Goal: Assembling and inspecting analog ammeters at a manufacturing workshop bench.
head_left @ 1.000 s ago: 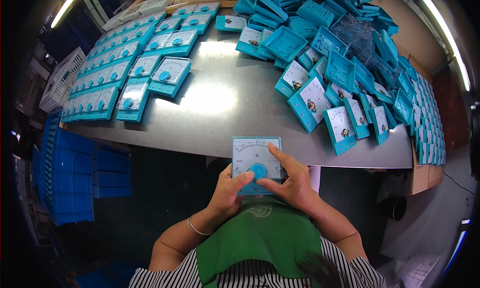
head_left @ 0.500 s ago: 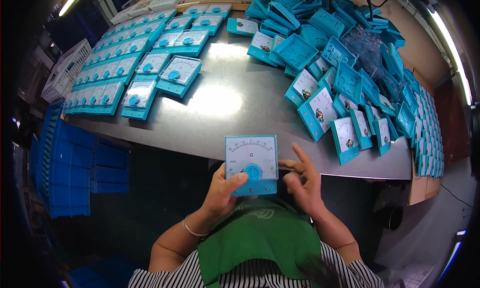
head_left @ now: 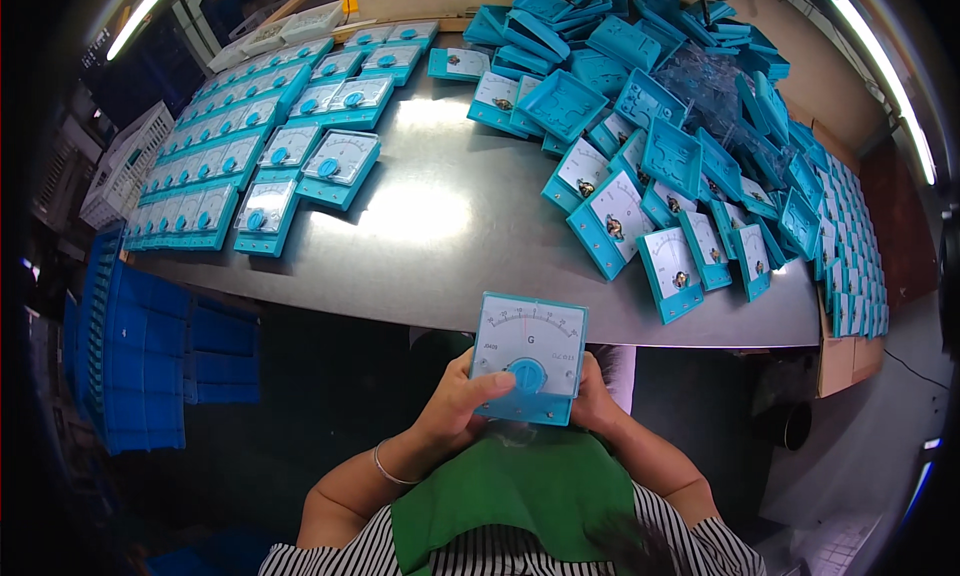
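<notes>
A teal galvanometer [head_left: 545,344] with a white dial, clear cover and round blue knob is held up in front of my apron, slightly tilted. My left hand [head_left: 452,404] grips its left side, the thumb lying across the front beside the knob and the fingers behind. At the right edge, my right hand [head_left: 594,396] is closed against the case, its fingertips hidden behind it. Finished-looking covered meters [head_left: 337,166] stand in rows on the left of the metal table [head_left: 400,266]. Uncovered meters [head_left: 672,266] with bare mechanisms lie to the right.
Empty teal housings [head_left: 565,106] are heaped at the back right, beside clear plastic covers [head_left: 705,86]. More dial units [head_left: 855,246] line the right edge. Blue crates [head_left: 140,346] stand on the floor at left, below a white basket [head_left: 130,166].
My right hand, earlier apart from the galvanometer with fingers spread, has come in against its right side. The galvanometer has shifted right and down and tilted a little; the view has turned slightly.
</notes>
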`<state>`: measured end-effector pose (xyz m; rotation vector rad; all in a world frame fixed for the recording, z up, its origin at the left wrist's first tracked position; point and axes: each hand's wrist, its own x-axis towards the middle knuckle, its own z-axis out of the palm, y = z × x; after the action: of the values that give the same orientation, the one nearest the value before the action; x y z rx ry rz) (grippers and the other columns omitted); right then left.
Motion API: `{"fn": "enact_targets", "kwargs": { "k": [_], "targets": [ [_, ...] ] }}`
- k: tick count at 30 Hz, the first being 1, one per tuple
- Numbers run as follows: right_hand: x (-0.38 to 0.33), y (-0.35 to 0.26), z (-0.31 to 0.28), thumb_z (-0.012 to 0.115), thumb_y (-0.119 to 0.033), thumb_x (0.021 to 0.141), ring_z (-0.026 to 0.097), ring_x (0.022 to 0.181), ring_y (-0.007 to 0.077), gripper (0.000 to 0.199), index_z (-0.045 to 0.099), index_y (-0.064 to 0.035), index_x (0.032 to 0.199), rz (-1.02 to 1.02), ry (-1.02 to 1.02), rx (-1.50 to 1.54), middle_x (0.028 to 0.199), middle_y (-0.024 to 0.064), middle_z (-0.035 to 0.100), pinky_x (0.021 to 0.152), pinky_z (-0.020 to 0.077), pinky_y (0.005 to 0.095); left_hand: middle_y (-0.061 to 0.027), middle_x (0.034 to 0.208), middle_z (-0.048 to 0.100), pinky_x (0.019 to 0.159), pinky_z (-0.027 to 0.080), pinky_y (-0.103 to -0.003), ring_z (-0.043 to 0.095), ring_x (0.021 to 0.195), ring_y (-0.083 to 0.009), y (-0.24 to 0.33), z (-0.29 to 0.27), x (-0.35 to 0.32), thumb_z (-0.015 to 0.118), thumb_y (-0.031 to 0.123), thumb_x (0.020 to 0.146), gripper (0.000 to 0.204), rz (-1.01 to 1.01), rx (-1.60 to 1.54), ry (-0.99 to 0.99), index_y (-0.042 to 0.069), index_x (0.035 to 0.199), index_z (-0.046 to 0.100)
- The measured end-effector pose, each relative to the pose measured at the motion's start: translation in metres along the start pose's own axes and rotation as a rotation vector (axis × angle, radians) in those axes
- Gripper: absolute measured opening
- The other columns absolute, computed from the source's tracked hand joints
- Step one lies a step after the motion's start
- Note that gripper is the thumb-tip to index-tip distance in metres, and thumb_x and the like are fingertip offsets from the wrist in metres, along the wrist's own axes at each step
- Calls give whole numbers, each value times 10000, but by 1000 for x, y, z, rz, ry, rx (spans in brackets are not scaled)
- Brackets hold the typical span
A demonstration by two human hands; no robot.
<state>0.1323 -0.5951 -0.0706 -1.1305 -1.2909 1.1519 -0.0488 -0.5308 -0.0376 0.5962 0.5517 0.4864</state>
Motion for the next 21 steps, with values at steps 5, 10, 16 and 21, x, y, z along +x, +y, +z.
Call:
{"fn": "enact_targets", "kwargs": {
  "k": [5, 10, 16, 21],
  "targets": [
    [-9, 10, 4, 686, -5, 789, 643, 808, 126, 149, 693, -53, 930, 49, 99, 206, 899, 52, 695, 711, 521, 269, -126, 978, 620, 596, 570, -281, 648, 750, -182, -1, 9, 3, 711, 282, 775, 582, 12, 34, 47, -38, 1200, 475],
    [-13, 11, 7, 687, -3, 786, 643, 803, 126, 171, 687, -47, 951, 46, 133, 281, 898, 53, 692, 704, 534, 264, -141, 985, 621, 598, 573, -285, 652, 747, -184, -5, 8, 3, 713, 294, 770, 612, 16, 14, 47, -46, 1214, 463],
    [-11, 16, 8, 693, -11, 779, 665, 793, 144, 186, 688, -58, 958, -94, 150, 29, 909, 62, 700, 688, 540, 269, -144, 995, 619, 605, 576, -291, 652, 755, -187, -4, 7, 5, 708, 296, 774, 611, 10, 13, 46, -47, 1216, 462],
    [-9, 11, 10, 688, -16, 787, 661, 778, 143, 177, 684, -46, 962, -151, 151, -66, 920, 56, 697, 695, 541, 274, -137, 1031, 609, 660, 562, -311, 638, 814, -193, -2, 4, 4, 699, 270, 792, 566, -6, 6, 30, -28, 1214, 466]
  ]
}}
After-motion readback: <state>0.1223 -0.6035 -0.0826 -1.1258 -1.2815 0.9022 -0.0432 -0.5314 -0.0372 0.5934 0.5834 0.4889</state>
